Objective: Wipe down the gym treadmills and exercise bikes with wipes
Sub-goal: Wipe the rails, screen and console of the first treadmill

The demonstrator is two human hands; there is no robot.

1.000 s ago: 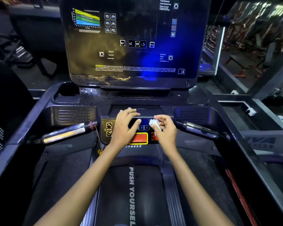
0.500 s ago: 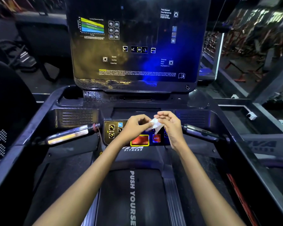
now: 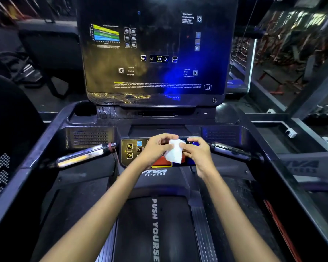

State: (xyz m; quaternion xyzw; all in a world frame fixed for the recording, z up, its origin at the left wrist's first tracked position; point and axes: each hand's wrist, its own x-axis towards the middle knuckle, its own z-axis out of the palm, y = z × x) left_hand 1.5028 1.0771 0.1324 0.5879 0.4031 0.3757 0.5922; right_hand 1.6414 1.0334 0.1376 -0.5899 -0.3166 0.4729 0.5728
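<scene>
While both pinch it, wipe [image 3: 174, 153] between left hand [image 3: 155, 148], right hand [image 3: 197, 154], seemingly above panel [image 3: 130, 151]

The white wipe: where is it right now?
In the head view the white wipe sits at frame centre, pinched between the left hand and the right hand, just above the treadmill's button panel and in front of its red button.

We see a small white wipe [image 3: 174, 153], partly unfolded, hanging over the treadmill [image 3: 233, 188] button panel [image 3: 130, 151].
</scene>
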